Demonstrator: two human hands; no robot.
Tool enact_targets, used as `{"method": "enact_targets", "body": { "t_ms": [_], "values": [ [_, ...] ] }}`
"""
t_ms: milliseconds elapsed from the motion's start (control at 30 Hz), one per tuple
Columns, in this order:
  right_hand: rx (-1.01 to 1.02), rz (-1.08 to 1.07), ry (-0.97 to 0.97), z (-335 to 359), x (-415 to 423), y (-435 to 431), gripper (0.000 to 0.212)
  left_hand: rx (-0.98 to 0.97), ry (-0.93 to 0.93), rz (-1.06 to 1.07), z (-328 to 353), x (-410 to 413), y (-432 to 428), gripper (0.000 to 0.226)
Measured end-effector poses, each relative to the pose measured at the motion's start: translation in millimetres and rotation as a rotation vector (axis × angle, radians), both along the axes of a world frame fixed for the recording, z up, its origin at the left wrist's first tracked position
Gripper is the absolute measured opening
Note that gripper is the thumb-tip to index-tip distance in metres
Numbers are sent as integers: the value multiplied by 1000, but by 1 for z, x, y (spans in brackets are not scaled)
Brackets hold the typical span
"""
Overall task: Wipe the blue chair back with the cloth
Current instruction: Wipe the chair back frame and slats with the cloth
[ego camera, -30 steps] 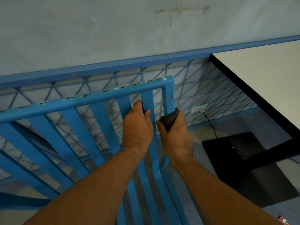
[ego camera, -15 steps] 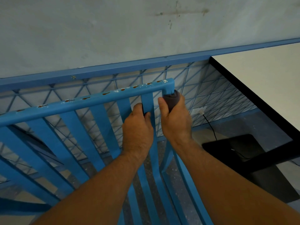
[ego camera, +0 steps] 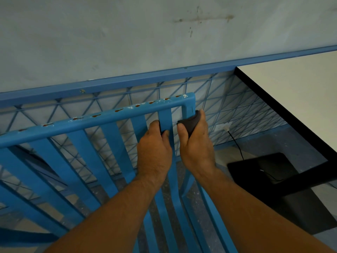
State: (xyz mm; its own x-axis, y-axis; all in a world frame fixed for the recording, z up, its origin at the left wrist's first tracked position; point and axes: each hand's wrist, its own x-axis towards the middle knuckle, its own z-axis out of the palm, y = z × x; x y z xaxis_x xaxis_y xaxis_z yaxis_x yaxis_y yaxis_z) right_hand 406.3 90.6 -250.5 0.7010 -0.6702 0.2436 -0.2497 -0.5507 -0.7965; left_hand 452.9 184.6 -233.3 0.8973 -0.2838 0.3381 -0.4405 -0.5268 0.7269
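Two-handed wipe under way: left hand (ego camera: 155,152) grips slat (ego camera: 165,116) of chair back (ego camera: 102,116), right hand (ego camera: 197,148) wraps cloth (ego camera: 190,122) round post (ego camera: 187,108) near top corner. Next, likely: slide cloth along post with firm squeeze.

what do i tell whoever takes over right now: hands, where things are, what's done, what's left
Left hand grips a slat of the chair back, likely steadying it.
Right hand holds the cloth against the right post, just under the top corner.
Done: cannot tell which parts are wiped.
Left: top rail shows white specks; the other slats probably need wiping too.
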Motion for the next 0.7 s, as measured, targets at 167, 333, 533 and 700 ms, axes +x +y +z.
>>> {"method": "enact_targets", "body": {
  "t_ms": [167,333,533,700],
  "values": [
    [52,-32,-22,16,18,-7,43,-3,3,0,1,0,1,13],
    [174,-2,-96,22,23,-18,37,6,4,4,1,0,0,9],
    [-121,-29,-104,14,21,-4,68,14,-6,1,2,-1,1,9],
    [-271,-72,-65,-3,16,7,75,29,6,11,2,0,1,11]
  ]
}}
